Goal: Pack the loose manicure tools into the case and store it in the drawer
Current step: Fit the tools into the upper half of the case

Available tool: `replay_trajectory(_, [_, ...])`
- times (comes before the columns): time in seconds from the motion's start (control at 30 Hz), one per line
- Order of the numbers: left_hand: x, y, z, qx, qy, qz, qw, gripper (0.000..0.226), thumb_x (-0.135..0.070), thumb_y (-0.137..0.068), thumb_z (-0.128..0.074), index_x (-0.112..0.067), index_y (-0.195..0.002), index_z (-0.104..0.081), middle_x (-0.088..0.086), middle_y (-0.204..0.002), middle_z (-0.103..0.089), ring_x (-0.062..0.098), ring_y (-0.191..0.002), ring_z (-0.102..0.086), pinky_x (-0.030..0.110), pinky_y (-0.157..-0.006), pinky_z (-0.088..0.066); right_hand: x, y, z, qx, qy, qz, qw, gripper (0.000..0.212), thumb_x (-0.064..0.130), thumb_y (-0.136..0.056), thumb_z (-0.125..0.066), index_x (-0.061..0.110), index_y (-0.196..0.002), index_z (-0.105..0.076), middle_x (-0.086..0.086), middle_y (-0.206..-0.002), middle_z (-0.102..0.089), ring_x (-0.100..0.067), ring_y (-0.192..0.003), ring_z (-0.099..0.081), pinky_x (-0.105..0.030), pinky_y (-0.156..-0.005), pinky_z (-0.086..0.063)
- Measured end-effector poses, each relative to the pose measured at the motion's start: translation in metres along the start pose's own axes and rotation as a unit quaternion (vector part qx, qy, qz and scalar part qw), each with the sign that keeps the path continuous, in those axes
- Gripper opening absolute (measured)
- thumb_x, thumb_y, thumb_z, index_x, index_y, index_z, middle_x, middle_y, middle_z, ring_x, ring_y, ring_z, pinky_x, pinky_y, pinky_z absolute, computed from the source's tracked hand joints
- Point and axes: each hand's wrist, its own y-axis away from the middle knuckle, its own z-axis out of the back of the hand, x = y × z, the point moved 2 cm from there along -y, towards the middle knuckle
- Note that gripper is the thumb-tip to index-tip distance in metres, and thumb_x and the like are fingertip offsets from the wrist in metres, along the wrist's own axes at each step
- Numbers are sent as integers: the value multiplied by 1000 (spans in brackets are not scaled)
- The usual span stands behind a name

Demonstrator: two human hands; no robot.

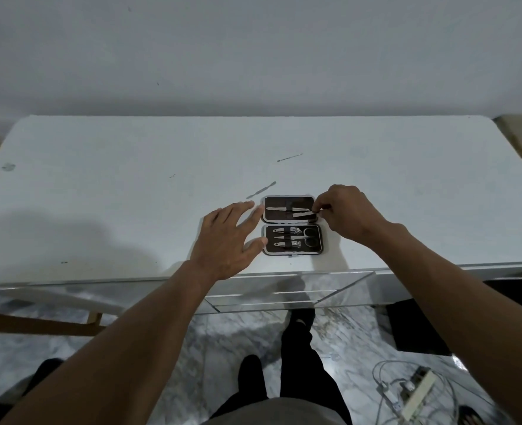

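At the frame's centre we see the dark case [292,225] lying open on the white bench [100,194], steel tools strapped in both halves. Our right hand [345,211] pinches the end of a tool [302,213] in the upper half; our left hand [227,237] rests spread beside the case. Two loose tools [261,190] [289,157] lie above; their kind is unclear. Marbled floor [207,338] fills the lower frame.

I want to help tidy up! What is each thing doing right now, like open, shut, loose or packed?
case: open flat on the table
flat tool: loose on the table
thin pick: loose, farther back
left hand: open, steadying the case
right hand: pinching a tool in the far half
drawer: shut
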Motion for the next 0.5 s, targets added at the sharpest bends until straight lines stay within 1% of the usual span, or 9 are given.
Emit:
replay_trajectory(0.13, [-1,0,2,-7,7,6,1000,62,-59,-92,-32,-29,-147,-38,-4,-148,-42,18,-136,-37,42,-108,-29,-1,3,-1,3,2,-10,1000,25,4,-85,-57,14,-102,-73,-11,-100,-66,-29,-93,-60,-27,-74,-38])
replay_trajectory(0.27, [0,0,3,-8,15,4,1000,61,-58,-92,-34,-31,-146,-38,-4,-148,-43,17,-136,-36,41,-108,-28,1,4,-2,-3,2,-9,1000,23,5,-86,-57,14,-100,-73,-9,-101,-68,-29,-93,-61,-26,-74,-36])
replay_trajectory(0.5, [-1,0,5,-14,24,10,1000,61,-59,-91,-35,-32,-144,-41,-6,-147,-43,16,-135,-36,40,-107,-27,6,-2,-6,0,0,-15,1000,29,1,-87,-52,11,-103,-73,-11,-106,-70,-30,-99,-61,-30,-80,-43])
